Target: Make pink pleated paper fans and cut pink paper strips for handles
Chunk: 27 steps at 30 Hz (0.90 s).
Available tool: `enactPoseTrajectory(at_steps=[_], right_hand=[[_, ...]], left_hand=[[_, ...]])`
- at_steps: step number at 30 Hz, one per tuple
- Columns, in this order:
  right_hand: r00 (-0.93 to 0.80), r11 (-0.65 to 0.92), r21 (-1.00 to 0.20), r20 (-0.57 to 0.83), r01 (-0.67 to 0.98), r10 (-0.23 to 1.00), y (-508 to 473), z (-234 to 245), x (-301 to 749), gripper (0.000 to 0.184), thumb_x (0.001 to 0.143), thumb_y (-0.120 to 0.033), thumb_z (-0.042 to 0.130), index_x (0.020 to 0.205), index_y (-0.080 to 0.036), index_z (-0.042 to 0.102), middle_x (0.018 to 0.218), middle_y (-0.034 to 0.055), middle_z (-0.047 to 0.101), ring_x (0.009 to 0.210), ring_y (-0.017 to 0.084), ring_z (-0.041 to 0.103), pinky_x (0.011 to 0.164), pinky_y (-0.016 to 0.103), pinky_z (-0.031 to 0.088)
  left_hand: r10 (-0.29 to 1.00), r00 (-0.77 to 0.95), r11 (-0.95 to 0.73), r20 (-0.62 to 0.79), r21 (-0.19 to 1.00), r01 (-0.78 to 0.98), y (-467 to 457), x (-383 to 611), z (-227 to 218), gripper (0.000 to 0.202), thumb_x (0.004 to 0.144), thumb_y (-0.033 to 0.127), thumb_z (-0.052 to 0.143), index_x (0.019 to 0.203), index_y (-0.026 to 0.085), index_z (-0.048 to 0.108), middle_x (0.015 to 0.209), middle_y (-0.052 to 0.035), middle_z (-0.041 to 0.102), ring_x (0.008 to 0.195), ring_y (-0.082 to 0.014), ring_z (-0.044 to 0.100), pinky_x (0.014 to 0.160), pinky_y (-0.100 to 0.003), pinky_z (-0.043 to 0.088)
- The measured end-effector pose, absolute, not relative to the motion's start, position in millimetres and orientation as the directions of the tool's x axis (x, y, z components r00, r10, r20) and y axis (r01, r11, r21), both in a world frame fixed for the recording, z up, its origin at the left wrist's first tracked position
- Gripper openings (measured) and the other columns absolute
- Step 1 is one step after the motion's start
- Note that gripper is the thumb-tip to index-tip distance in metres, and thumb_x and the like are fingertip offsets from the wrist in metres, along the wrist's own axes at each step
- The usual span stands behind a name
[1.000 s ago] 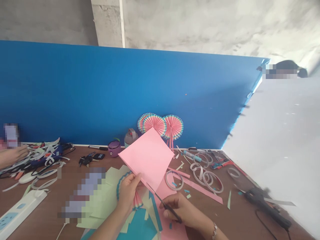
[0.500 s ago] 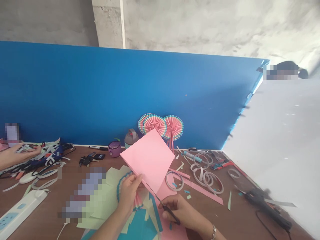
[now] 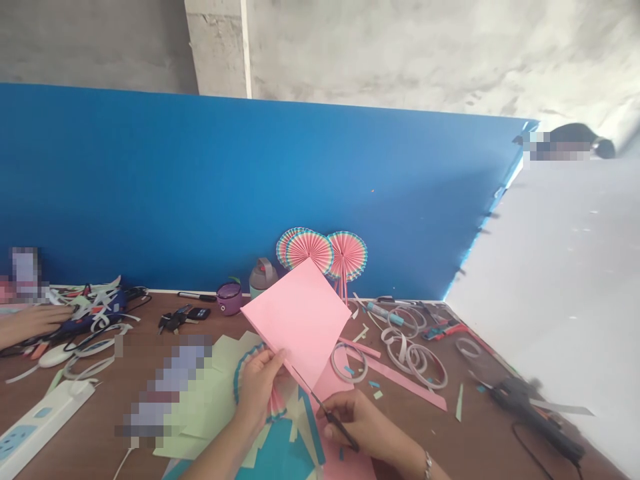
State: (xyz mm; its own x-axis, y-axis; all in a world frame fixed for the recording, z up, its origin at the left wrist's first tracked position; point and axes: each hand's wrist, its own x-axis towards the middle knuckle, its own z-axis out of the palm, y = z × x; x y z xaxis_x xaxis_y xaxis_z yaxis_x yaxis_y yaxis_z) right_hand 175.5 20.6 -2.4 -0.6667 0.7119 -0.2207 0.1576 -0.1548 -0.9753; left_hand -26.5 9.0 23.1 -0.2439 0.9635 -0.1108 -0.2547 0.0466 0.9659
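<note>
My left hand (image 3: pixel 261 388) pinches the lower edge of a pink paper sheet (image 3: pixel 299 317) and holds it up over the table. In my right hand (image 3: pixel 361 425) is a pair of black scissors (image 3: pixel 326 411), its blades pointing up-left and touching the sheet's lower edge near my left thumb. Under both hands lie pale green paper (image 3: pixel 213 393), teal paper (image 3: pixel 280 453) and a half-made pleated fan (image 3: pixel 274 400).
Finished paper fans (image 3: pixel 325 252) lean on the blue partition (image 3: pixel 200 193). Tape rolls (image 3: pixel 415 350), pink strips (image 3: pixel 400 379), a black glue gun (image 3: pixel 533 407), keys (image 3: pixel 181 317), small bottles (image 3: pixel 245 287) and a power strip (image 3: pixel 37 423) lie about. Another person's hand (image 3: pixel 27 321) works at far left.
The pink sheet and my hands have barely shifted, the scissors staying at the sheet's lower edge. The other person's hand at far left has moved among the scraps.
</note>
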Motion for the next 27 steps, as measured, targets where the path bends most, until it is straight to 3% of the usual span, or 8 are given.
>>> enactPoseTrajectory(at_steps=[10,20,24,27], right_hand=[[-0.683,-0.15,-0.978,-0.21,0.147,0.699,14.9,13.8,170.1,0.038,0.061,-0.044,0.074,0.078,-0.01,0.066,0.044,-0.0088,0.04,0.039,0.003,0.032,0.04,0.018,0.033],[-0.661,-0.125,-0.979,-0.203,0.164,0.723,18.7,4.8,174.2,0.036,0.062,-0.04,0.073,0.079,-0.01,0.065,0.048,-0.0071,0.043,0.041,0.004,0.035,0.04,0.017,0.034],[-0.663,-0.12,-0.973,-0.221,0.196,0.716,18.0,4.2,175.2,0.035,0.062,-0.04,0.072,0.08,-0.01,0.065,0.047,-0.0072,0.043,0.04,0.004,0.037,0.04,0.017,0.036],[-0.666,-0.128,-0.97,-0.235,0.207,0.708,16.8,4.7,174.0,0.037,0.061,-0.042,0.073,0.079,-0.01,0.065,0.049,-0.006,0.046,0.04,0.005,0.04,0.042,0.018,0.038]], left_hand=[[0.959,-0.247,0.066,-0.139,0.957,-0.283,5.1,-22.5,28.3,0.033,0.064,0.048,0.068,0.071,0.016,0.069,0.068,-0.005,0.071,0.07,-0.0226,0.064,0.069,-0.032,0.048],[0.958,-0.241,0.066,-0.153,0.94,-0.336,6.8,-25.0,29.0,0.04,0.067,0.054,0.063,0.076,0.015,0.067,0.072,-0.0074,0.072,0.066,-0.0228,0.065,0.06,-0.031,0.048],[0.952,-0.283,0.006,-0.117,0.931,-0.366,8.9,-27.4,23.9,0.034,0.068,0.049,0.066,0.08,0.017,0.067,0.078,-0.0057,0.072,0.072,-0.0222,0.065,0.064,-0.029,0.049],[0.949,-0.298,-0.021,-0.105,0.921,-0.39,9.6,-28.5,22.0,0.032,0.067,0.047,0.067,0.072,0.016,0.066,0.075,-0.0053,0.072,0.073,-0.0227,0.065,0.069,-0.031,0.049]])
